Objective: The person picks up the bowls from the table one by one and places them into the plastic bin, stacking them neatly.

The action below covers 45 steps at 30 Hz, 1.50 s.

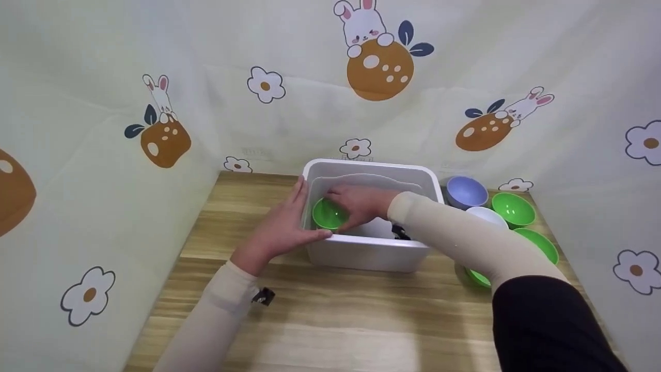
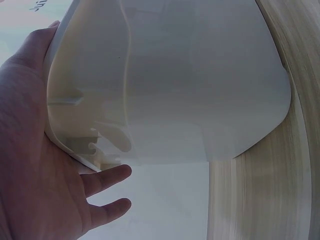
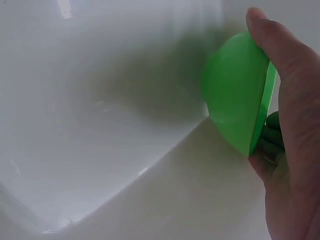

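Note:
A green bowl (image 1: 325,217) is inside the white plastic bin (image 1: 361,257), at its left end. My right hand (image 1: 359,202) reaches down into the bin and grips this bowl by the rim. In the right wrist view the bowl (image 3: 235,95) is tilted on its side, thumb at one edge and fingers curled at the opposite edge. My left hand (image 1: 279,227) rests against the bin's front left corner, with the thumb along the front rim. Two straight fingers (image 2: 107,180) stick out past the bin wall in the left wrist view.
Right of the bin stand a blue bowl (image 1: 467,192), a white bowl (image 1: 486,215) and several green bowls (image 1: 512,209), partly covered by my right arm. The wooden table (image 1: 310,320) meets a printed cloth (image 1: 294,124) behind the bin and at both sides.

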Motion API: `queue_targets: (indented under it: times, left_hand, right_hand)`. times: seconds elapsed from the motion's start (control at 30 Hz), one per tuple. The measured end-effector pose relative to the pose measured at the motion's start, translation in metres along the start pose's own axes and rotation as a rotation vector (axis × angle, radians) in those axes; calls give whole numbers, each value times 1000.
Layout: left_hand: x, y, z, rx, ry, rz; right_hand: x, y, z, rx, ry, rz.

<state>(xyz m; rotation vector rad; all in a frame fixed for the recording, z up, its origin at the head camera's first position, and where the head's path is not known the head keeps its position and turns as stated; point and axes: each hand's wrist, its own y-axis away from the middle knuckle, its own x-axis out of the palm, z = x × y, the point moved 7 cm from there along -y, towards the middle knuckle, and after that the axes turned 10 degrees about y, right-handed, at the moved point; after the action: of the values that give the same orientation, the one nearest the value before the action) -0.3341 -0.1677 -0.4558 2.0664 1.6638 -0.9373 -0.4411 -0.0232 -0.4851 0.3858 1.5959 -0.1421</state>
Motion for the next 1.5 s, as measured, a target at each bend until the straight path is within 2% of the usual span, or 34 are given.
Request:
queue_targets:
  times: [0.13,0.3,0.57,0.93,1.27,1.5]
  left_hand:
    - [2,0,0,-1,3,3]
    - [5,0,-1,-4,-5,17]
    - [6,0,-1,12,-13,14]
    - [4,2,-1,-12,-10,24]
    - [1,1,-1,-22,-7,13]
    - [1,1,-1,-19,6,22]
  right_hand:
    - [5,0,2,-4,43,36]
    - [12,1,7,-14,41,72]
    - [12,1,11,-62,35,36]
    - [10,1,8,-59,54,68]
    - [2,-1,9,-88,27,-6]
    - [0,-1,8,-97,57,-34]
